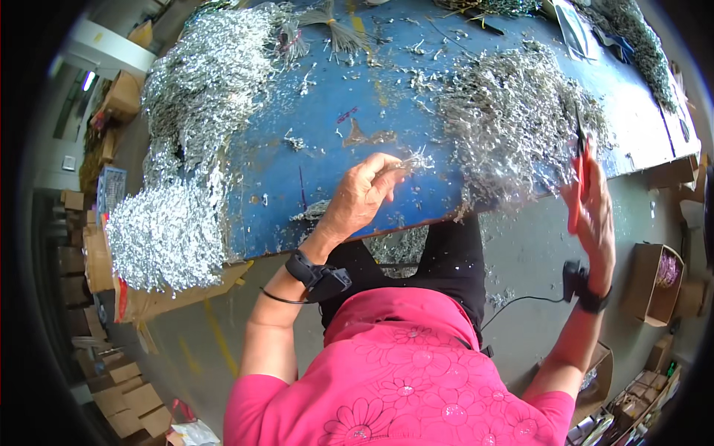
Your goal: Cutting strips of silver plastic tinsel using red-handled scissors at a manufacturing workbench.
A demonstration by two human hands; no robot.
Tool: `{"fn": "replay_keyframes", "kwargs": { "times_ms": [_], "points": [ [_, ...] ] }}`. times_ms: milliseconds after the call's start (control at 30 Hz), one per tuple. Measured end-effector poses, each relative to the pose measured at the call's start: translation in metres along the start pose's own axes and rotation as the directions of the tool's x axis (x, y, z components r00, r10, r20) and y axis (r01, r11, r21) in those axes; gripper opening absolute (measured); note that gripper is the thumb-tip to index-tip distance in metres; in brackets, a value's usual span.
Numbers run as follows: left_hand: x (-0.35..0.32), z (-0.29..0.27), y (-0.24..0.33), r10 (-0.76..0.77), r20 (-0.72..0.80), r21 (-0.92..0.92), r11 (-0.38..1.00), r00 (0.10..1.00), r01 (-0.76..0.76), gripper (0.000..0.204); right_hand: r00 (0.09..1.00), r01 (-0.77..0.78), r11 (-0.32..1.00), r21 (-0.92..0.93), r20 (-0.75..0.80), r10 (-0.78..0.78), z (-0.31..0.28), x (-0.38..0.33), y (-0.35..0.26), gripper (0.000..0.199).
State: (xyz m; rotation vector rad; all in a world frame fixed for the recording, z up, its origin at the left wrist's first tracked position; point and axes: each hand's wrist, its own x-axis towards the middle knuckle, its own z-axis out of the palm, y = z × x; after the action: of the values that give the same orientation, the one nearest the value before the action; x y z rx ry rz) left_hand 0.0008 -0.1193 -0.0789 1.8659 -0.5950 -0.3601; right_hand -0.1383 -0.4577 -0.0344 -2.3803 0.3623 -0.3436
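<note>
My left hand [355, 195] is closed in a pinch on a small sprig of silver tinsel [419, 159], whose frayed tips stick out to the right above the blue table [320, 111]. At the table's right front edge, my right hand [596, 212] grips red-handled scissors [576, 186] with their dark blades pointing away from me. Beside the scissors spreads a loose heap of silver tinsel pieces [513, 123]. Some of that heap looks blurred along its near edge.
A thick bank of shiny silver tinsel [208, 82] covers the table's left side and hangs over its edge. Wire-like stems [335, 33] lie at the back. Cardboard boxes [645, 286] stand on the floor at right, with more boxes [134, 390] at lower left.
</note>
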Motion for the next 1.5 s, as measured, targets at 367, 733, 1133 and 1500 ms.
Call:
{"fn": "replay_keyframes", "kwargs": {
  "times_ms": [367, 733, 1133, 1500],
  "points": [
    [0.004, -0.006, 0.014, -0.253, 0.317, -0.336, 0.871, 0.914, 0.358, 0.023, 0.869, 0.001, 0.965, 0.261, 0.477, -0.130, 0.073, -0.085, -0.077, 0.099],
    [-0.002, -0.003, 0.033, -0.147, 0.416, -0.575, 0.722, 0.897, 0.385, 0.024, 0.957, 0.008, 1.000, -0.013, 0.289, -0.004, 0.049, -0.069, -0.077, 0.099],
    [-0.004, 0.002, 0.039, -0.109, 0.452, -0.579, 0.719, 0.886, 0.384, 0.024, 0.897, 0.090, 0.975, 0.202, 0.409, -0.168, 0.066, -0.074, -0.079, 0.101],
    [-0.003, 0.000, 0.044, -0.076, 0.575, -0.515, 0.740, 0.815, 0.433, 0.024, 0.840, -0.079, 0.966, 0.245, 0.538, -0.067, 0.063, -0.072, -0.080, 0.083]
  ]
}}
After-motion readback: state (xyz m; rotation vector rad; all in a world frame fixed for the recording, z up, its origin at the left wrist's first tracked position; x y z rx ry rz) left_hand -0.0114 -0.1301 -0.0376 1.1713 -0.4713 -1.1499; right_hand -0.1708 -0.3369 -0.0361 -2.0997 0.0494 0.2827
